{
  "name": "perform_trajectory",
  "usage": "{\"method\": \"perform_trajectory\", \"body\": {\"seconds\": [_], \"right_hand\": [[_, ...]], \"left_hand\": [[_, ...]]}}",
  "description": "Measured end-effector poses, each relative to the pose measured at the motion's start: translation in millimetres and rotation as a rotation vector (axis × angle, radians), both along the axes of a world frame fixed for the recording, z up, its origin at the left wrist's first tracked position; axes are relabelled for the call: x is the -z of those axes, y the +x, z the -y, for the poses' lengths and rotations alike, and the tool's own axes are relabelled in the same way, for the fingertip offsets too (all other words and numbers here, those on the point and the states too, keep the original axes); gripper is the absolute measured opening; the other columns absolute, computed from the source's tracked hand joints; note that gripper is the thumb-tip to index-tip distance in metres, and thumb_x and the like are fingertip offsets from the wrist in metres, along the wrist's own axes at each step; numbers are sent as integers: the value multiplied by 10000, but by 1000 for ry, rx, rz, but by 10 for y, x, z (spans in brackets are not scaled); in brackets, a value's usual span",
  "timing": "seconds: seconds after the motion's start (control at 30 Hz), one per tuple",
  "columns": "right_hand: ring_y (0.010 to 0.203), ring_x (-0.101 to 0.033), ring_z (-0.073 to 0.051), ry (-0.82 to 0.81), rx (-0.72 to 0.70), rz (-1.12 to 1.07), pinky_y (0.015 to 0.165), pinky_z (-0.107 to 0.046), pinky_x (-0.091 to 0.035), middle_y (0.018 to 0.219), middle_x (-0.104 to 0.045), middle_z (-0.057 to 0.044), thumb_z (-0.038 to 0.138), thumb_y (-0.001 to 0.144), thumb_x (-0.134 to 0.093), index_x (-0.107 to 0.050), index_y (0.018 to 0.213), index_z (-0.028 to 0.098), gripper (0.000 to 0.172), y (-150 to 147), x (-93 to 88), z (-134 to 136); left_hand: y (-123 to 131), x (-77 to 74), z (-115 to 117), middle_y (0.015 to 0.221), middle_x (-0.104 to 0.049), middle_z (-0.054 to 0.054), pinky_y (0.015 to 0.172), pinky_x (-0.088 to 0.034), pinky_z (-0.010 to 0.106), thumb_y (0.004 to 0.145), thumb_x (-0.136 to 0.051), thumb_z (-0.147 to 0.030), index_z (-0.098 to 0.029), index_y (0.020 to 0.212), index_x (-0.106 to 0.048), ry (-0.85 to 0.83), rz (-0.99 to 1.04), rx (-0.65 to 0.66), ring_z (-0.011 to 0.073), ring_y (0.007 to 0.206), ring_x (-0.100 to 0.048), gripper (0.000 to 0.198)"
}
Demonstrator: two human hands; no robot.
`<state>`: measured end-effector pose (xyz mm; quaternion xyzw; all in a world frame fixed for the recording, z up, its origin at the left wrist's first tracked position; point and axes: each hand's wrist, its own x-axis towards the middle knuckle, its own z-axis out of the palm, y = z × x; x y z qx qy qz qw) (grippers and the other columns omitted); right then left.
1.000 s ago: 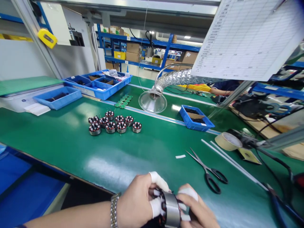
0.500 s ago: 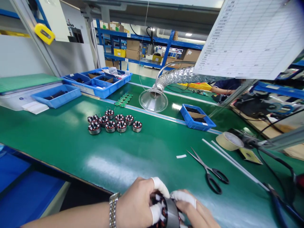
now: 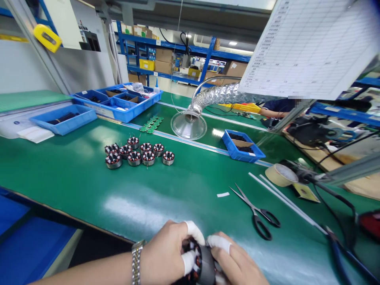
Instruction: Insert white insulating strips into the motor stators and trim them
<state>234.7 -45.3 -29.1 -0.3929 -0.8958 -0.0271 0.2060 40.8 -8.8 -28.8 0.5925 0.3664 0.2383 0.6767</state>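
Both hands hold one motor stator (image 3: 207, 266), a dark metal ring with copper windings and white pieces inside, tilted at the bottom edge of the view. My left hand (image 3: 166, 253) grips its open side, with white finger cots on thumb and finger and a metal watch (image 3: 137, 261) at the wrist. From the other side my right hand (image 3: 234, 259), also in white cots, closes on the ring; some of its fingers are hidden. Several similar stators (image 3: 134, 157) stand grouped on the green table (image 3: 178, 190), left of centre.
Scissors (image 3: 255, 211), a white strip piece (image 3: 223, 194), long white strips (image 3: 285, 202), tape (image 3: 281, 175) and pliers (image 3: 341, 253) lie at right. Behind are green circuit boards (image 3: 151, 124), blue trays (image 3: 127, 114), a small blue bin (image 3: 242, 146) and a fume funnel (image 3: 189, 126). A co-worker's arm (image 3: 273, 113) shows far right.
The whole scene has shifted slightly left as the camera turned. Both hands keep hold of the stator, with little change in grip.
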Motion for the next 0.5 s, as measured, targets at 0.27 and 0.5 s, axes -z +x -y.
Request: {"method": "perform_trajectory", "body": {"seconds": [0.27,0.5], "right_hand": [[854,-603,-260,112,340,-29,693,-438,-515,970,-624,-185,224,857,-387,-629,933,127,272,673,219,-834],[629,-576,-147,17,322,-226,594,-286,-498,679,-609,-48,178,830,-434,-560,737,167,157,354,20,-612]], "left_hand": [[-172,19,-213,984,-652,60,705,-480,297,714,-544,-96,-192,998,-492,-455,404,-338,190,829,-644,305],[-215,24,-191,840,-668,62,579,-481,223,716,-601,-134,-160,998,-546,-483,356,-360,146,652,-642,288]]}}
